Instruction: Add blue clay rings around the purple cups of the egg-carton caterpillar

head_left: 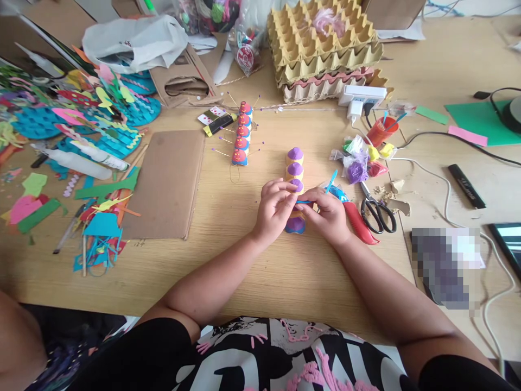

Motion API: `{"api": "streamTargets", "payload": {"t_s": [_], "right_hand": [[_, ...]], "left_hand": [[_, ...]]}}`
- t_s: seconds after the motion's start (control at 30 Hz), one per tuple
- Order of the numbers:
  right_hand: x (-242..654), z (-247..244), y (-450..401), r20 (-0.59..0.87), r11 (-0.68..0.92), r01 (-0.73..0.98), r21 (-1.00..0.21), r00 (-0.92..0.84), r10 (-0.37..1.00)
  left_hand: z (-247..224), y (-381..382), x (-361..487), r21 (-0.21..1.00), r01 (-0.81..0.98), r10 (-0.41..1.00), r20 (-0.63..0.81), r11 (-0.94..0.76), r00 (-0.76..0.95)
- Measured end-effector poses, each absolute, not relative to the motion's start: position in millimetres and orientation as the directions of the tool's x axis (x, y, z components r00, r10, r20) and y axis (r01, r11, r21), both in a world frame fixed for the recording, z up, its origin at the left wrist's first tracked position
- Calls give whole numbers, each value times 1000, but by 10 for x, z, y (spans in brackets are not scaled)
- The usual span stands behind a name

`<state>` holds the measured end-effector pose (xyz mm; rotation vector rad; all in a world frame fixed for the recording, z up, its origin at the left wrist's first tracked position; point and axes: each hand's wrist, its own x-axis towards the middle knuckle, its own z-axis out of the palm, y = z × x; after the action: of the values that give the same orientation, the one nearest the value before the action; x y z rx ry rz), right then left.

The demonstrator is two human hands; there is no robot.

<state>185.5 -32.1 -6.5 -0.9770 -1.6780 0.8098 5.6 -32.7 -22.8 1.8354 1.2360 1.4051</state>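
Note:
My left hand [274, 210] and my right hand [329, 216] meet above the middle of the wood-look table, their fingers closed in pinches. Between the fingertips shows a thin blue strip of modelling clay [302, 202]. Beneath lies an egg-carton strip [295, 169] with purple clay caps on yellow bumps; its nearest bump has a blue band round the base. My fingers hide part of the strip, and I cannot tell if the clay touches it. Beside my right hand are a light-blue plastic tool [331, 180] and a blue clay packet [337, 193].
A finished-looking red caterpillar of egg carton [242, 133] stands further back. Right lie scissors [376, 209], a red-handled cutter [361, 224], clay bags [358, 168] and an orange cup [381, 132]. Left are cardboard [165, 184] and paper scraps [36, 203]. Egg trays [325, 49] are stacked behind.

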Motion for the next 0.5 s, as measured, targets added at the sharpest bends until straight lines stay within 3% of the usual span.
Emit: {"api": "streamTargets", "payload": {"t_s": [0.27, 0.5], "right_hand": [[1882, -51, -325, 302, 303, 184, -935, -35, 953], [1872, -10, -327, 285, 299, 186, -936, -98, 953]], "left_hand": [[-191, -294, 59, 859, 308, 887, 454, -410, -84], [-152, -355, 54, 744, 401, 833, 543, -535, 105]]}}
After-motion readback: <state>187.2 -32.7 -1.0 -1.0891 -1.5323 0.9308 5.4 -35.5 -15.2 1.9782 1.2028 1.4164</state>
